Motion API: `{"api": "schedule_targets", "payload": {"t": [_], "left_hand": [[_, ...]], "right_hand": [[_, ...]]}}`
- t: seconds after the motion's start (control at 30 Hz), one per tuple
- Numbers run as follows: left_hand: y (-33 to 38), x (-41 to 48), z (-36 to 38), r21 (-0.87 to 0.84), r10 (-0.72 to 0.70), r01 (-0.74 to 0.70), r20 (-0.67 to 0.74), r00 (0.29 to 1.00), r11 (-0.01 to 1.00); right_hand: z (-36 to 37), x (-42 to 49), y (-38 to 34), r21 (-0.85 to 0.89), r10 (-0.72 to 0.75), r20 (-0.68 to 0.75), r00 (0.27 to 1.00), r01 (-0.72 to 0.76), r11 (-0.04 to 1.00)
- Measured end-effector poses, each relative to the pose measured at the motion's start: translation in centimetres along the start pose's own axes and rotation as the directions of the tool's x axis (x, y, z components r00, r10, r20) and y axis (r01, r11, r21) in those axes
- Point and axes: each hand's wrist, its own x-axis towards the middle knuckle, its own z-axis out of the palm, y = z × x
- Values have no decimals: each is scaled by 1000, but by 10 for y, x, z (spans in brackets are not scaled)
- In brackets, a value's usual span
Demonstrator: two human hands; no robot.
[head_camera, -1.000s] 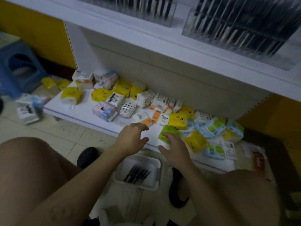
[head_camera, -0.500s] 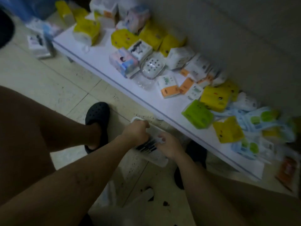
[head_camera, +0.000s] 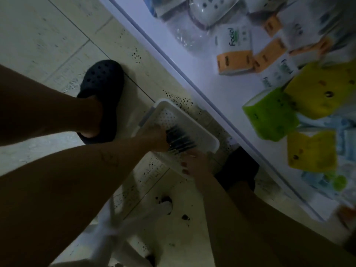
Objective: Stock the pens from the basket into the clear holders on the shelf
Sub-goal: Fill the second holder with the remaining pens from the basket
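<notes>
A white perforated basket [head_camera: 200, 130] sits on the tiled floor below the low shelf. Inside it lies a bunch of black pens [head_camera: 180, 140]. My left hand [head_camera: 154, 136] reaches into the basket and is closed around the pens' left end. My right hand [head_camera: 194, 163] is at the basket's near rim, fingers at the pens' lower end; whether it grips them I cannot tell. The clear holders are out of view.
The low white shelf [head_camera: 192, 74] runs diagonally across the upper right, loaded with tissue packs: orange [head_camera: 234, 62], green [head_camera: 269, 112], yellow [head_camera: 319, 89]. My feet in black clogs [head_camera: 102, 87] stand either side of the basket. A white stool [head_camera: 123, 228] is below.
The view has dropped from the upper shelf down to the floor. Both hands moved from the shelf's tissue packs into the basket, and my left hand has closed on the pens.
</notes>
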Motion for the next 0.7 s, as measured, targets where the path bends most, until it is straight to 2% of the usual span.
{"api": "schedule_targets", "payload": {"t": [0.1, 0.33, 0.5, 0.6, 0.7], "left_hand": [[1, 12, 9, 14, -24, 24, 27, 999, 1000], [-4, 20, 21, 3, -72, 72, -90, 993, 997], [-4, 21, 14, -112, -6, -8, -128, 992, 994], [-1, 20, 14, -152, -33, 15, -115, 993, 988], [-2, 21, 17, -154, -64, 39, -160, 985, 987]], "right_hand": [[6, 4, -1, 88, 39, -4, 999, -39, 995], [9, 8, -6, 100, 62, -13, 998, -60, 993], [5, 8, -1, 151, 69, -28, 997, -65, 986], [3, 8, 1, 171, 80, -29, 996, -74, 983], [3, 6, 2, 190, 93, -14, 996, -89, 978]]}}
